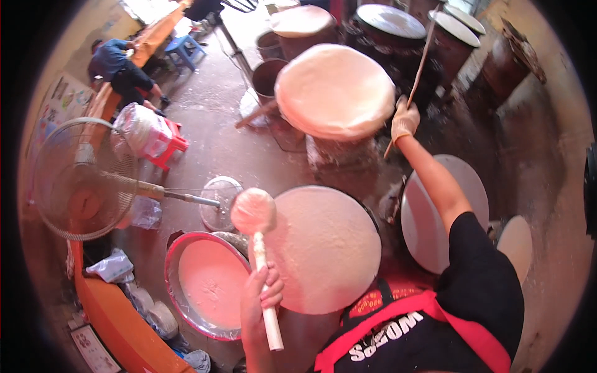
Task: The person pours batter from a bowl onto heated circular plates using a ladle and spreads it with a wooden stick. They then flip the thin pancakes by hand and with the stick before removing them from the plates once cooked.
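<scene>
My left hand [264, 291] grips the pale handle of a ladle [253, 210], its round head held above a basin of pale liquid batter [214, 283] and a wide round griddle [322, 247] coated with a thin pale layer. My right hand [405, 120], in a light glove, holds a long thin wooden stick [422, 65] near its lower part, slanting upward. Just left of that hand, a stack of thin round pale sheets [335, 92] rests on a low support. A second round flat surface [433, 214] lies under my right forearm.
A standing fan [84, 179] is at the left, its pole [186, 197] reaching to a round base. Several drums with round lids [391, 21] stand at the back. A red stool [170, 144] holds a plastic-wrapped pile. Another person [112, 65] bends over at the upper left, near a blue stool [183, 49].
</scene>
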